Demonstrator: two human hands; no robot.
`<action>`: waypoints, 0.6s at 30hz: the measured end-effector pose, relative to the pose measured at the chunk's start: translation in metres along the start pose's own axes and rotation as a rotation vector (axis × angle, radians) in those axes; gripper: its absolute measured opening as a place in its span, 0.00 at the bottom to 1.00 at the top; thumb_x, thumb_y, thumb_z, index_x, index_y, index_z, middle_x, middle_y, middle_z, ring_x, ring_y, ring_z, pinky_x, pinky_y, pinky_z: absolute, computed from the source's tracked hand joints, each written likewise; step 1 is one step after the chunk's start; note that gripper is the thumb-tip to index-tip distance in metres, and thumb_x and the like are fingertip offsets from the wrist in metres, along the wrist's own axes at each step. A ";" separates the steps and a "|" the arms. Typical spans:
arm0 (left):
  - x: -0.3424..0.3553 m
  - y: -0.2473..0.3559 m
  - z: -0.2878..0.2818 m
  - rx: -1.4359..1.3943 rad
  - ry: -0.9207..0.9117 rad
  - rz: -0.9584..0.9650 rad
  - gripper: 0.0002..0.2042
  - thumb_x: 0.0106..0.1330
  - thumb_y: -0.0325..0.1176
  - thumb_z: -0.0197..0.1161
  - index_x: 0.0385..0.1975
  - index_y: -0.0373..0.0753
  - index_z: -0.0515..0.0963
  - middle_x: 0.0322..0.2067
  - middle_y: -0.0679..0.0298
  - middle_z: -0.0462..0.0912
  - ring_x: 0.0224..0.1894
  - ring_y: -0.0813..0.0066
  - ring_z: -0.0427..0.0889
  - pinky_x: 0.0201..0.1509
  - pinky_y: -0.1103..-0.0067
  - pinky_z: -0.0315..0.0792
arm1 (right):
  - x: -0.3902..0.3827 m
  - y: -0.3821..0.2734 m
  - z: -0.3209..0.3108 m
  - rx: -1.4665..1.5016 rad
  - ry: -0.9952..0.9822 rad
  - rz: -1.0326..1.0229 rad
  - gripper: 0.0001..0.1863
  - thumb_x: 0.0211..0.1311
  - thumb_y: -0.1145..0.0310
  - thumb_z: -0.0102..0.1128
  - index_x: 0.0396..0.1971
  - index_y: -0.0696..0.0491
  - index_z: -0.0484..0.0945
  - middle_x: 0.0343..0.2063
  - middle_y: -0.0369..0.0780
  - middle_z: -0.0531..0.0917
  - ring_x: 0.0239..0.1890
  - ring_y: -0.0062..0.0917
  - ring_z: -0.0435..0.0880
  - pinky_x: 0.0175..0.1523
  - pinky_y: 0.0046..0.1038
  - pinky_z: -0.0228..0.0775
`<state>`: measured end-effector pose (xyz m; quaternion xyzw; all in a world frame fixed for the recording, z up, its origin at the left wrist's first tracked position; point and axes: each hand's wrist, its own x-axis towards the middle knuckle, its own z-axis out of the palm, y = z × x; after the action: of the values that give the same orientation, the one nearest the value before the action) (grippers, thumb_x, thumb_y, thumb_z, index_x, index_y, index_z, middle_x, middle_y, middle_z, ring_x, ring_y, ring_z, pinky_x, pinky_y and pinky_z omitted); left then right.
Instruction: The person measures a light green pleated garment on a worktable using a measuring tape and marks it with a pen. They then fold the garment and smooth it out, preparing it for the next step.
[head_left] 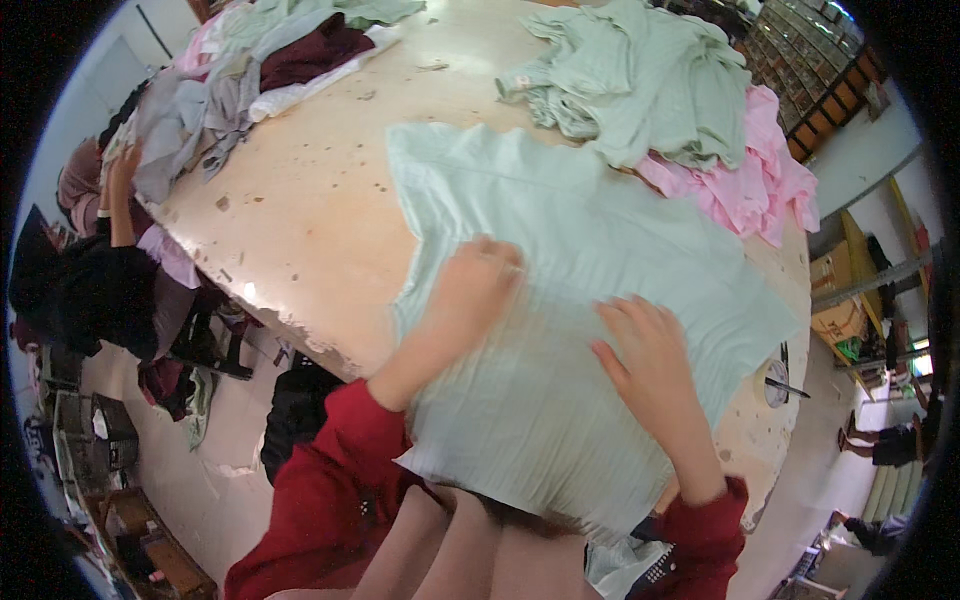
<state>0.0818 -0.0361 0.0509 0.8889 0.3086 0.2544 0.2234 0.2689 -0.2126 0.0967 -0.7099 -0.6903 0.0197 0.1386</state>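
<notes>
A pale mint-green garment [620,230] lies spread over the near part of the table, and its lower end hangs toward my lap. The lower half is streaked by motion. My left hand [475,285] is over its left side with the fingers curled in; whether cloth is pinched under them is hidden. To the right, my right hand [645,345] is over the cloth, palm down, fingers stretched out and slightly apart, a little blurred.
Green garments [640,80] are heaped at the far right over pink cloth [760,170]. Mixed clothes [290,60] pile up at the far left, where another person [110,270] works. A small round object [777,383] sits at the table's [300,225] right edge. Shelves [865,280] stand farther right.
</notes>
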 end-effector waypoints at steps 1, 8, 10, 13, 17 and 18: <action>-0.012 -0.020 -0.018 -0.013 0.163 -0.093 0.08 0.62 0.26 0.60 0.40 0.35 0.75 0.34 0.54 0.79 0.44 0.56 0.77 0.48 0.66 0.72 | 0.038 -0.010 0.008 0.164 0.069 -0.230 0.18 0.62 0.66 0.60 0.51 0.54 0.76 0.49 0.43 0.77 0.54 0.39 0.75 0.61 0.40 0.62; -0.058 -0.074 -0.048 -0.306 0.193 -0.513 0.13 0.61 0.26 0.65 0.42 0.34 0.70 0.27 0.56 0.80 0.28 0.70 0.81 0.33 0.77 0.74 | 0.207 -0.070 0.115 0.424 -0.037 -0.420 0.09 0.62 0.73 0.53 0.40 0.49 0.80 0.43 0.40 0.76 0.37 0.38 0.82 0.42 0.39 0.73; -0.061 -0.075 -0.047 -0.351 0.174 -0.541 0.13 0.60 0.25 0.66 0.41 0.33 0.69 0.25 0.56 0.80 0.27 0.70 0.81 0.33 0.77 0.75 | 0.216 -0.068 0.129 0.478 -0.072 -0.375 0.07 0.64 0.72 0.54 0.38 0.51 0.80 0.45 0.39 0.74 0.38 0.37 0.81 0.42 0.36 0.73; -0.061 -0.075 -0.045 -0.384 0.200 -0.556 0.13 0.59 0.22 0.65 0.41 0.33 0.69 0.24 0.58 0.80 0.28 0.73 0.81 0.34 0.78 0.75 | 0.215 -0.063 0.138 0.578 -0.014 -0.348 0.05 0.64 0.73 0.55 0.37 0.51 0.80 0.46 0.38 0.73 0.38 0.36 0.81 0.42 0.35 0.73; -0.059 -0.073 -0.045 -0.478 0.272 -0.545 0.13 0.59 0.20 0.64 0.40 0.33 0.69 0.25 0.57 0.79 0.29 0.73 0.81 0.34 0.79 0.75 | 0.210 -0.062 0.145 0.735 0.205 -0.310 0.05 0.62 0.75 0.58 0.37 0.52 0.78 0.43 0.38 0.73 0.37 0.34 0.81 0.41 0.36 0.73; -0.059 -0.074 -0.047 -0.518 0.261 -0.546 0.13 0.59 0.19 0.64 0.40 0.33 0.69 0.25 0.57 0.79 0.30 0.74 0.81 0.34 0.79 0.75 | 0.210 -0.062 0.147 0.685 0.217 -0.301 0.05 0.61 0.76 0.58 0.37 0.52 0.78 0.42 0.39 0.73 0.36 0.33 0.81 0.41 0.36 0.73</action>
<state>-0.0177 -0.0115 0.0276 0.6487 0.4849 0.3657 0.4585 0.1860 0.0194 0.0037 -0.5114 -0.7214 0.1534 0.4411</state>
